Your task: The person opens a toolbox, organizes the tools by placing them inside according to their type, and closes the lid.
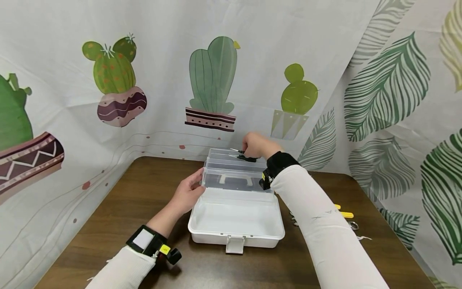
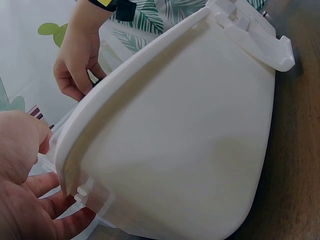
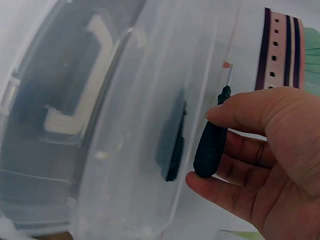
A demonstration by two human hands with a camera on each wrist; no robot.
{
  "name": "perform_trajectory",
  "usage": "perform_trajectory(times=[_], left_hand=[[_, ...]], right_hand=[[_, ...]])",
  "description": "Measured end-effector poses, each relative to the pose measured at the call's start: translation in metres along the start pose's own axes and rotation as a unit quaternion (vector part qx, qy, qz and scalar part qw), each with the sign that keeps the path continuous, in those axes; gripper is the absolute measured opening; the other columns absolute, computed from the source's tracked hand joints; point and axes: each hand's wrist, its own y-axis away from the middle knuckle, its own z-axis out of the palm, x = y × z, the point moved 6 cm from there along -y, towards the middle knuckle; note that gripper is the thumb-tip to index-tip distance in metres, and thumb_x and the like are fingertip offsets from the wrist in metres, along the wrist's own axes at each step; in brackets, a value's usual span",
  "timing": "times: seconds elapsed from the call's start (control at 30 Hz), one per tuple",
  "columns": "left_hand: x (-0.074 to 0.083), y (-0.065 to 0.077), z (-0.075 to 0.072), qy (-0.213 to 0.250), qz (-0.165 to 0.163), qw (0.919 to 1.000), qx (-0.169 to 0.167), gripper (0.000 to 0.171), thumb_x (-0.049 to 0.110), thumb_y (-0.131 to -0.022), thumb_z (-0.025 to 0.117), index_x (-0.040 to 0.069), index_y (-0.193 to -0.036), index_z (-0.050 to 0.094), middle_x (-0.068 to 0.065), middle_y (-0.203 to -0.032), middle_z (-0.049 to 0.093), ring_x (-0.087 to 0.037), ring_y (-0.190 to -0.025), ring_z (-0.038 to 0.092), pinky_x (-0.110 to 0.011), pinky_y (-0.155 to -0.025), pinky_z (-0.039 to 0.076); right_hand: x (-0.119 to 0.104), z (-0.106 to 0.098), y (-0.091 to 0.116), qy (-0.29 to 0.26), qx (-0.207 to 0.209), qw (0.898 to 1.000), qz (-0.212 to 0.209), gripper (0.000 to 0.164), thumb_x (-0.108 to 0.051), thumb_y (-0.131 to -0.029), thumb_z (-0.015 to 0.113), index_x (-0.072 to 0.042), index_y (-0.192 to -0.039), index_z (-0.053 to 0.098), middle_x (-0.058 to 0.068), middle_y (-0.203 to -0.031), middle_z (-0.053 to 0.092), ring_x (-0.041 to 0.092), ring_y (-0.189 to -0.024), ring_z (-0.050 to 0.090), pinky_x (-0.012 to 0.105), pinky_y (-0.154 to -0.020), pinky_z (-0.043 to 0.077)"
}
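Beyond the white box (image 1: pixel 236 218), the right hand (image 1: pixel 258 145) pinches a dark screwdriver (image 3: pixel 210 150) beside the clear lid (image 1: pixel 231 186), probably for fine control. At the box's far left, the left hand's (image 1: pixel 188 192) curled grip holds the lid's edge, presumably steadying it.

White plastic box (image 1: pixel 236 241) on brown wooden table (image 1: pixel 119 208); clear plastic lid (image 1: pixel 231 165) behind box. Left hand (image 1: pixel 187 192) at lid's left edge; black-handled screwdriver (image 3: pixel 210 152) in right hand (image 1: pixel 257 145), near lid's far edge. Yellow handles (image 1: pixel 346 215) right of box. White cactus-print cloth (image 1: pixel 162 80) behind table.
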Motion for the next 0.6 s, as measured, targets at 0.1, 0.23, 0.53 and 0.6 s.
perform_trajectory(times=[0.1, 0.23, 0.53, 0.6], left_hand=[[0.000, 0.000, 0.001, -0.002, 0.001, 1.0000, 0.000, 0.065, 0.009, -0.101, 0.054, 0.018, -0.162, 0.034, -0.023, -0.158, 0.046, -0.039, -0.129, 0.061, -0.047, -0.102, 0.054], [-0.001, 0.000, 0.002, -0.005, -0.001, 1.0000, 0.000, 0.064, 0.010, -0.102, 0.054, 0.019, -0.162, 0.034, -0.022, -0.158, 0.047, -0.037, -0.127, 0.062, -0.045, -0.100, 0.055], [0.002, 0.001, 0.001, 0.001, 0.007, 1.0000, 0.000, 0.065, 0.008, -0.101, 0.054, 0.016, -0.162, 0.033, -0.023, -0.155, 0.049, -0.041, -0.126, 0.062, -0.041, -0.096, 0.056], [0.003, 0.001, 0.000, 0.001, 0.011, 0.9999, 0.000, 0.065, 0.007, -0.100, 0.053, 0.014, -0.162, 0.033, -0.023, -0.155, 0.050, -0.044, -0.128, 0.061, -0.041, -0.097, 0.055]], right_hand=[[0.002, 0.007, -0.001, -0.010, -0.012, 1.000, 0.014, 0.015, 0.000, -0.082, 0.058, -0.012, -0.077, 0.065, 0.001, -0.075, 0.060, 0.017, -0.064, 0.051, 0.031, -0.062, 0.043], [0.005, 0.015, -0.005, -0.012, -0.022, 0.999, 0.020, 0.022, 0.003, -0.081, 0.056, -0.015, -0.068, 0.059, -0.002, -0.067, 0.054, 0.015, -0.059, 0.047, 0.030, -0.057, 0.040], [0.009, 0.026, -0.014, -0.012, -0.030, 0.999, 0.017, 0.033, 0.005, -0.078, 0.052, -0.019, -0.056, 0.044, -0.004, -0.056, 0.037, 0.015, -0.056, 0.032, 0.029, -0.055, 0.030], [0.008, 0.027, -0.015, -0.012, -0.030, 0.999, 0.015, 0.034, 0.004, -0.080, 0.053, -0.019, -0.056, 0.044, -0.004, -0.057, 0.037, 0.015, -0.056, 0.031, 0.030, -0.056, 0.030]])
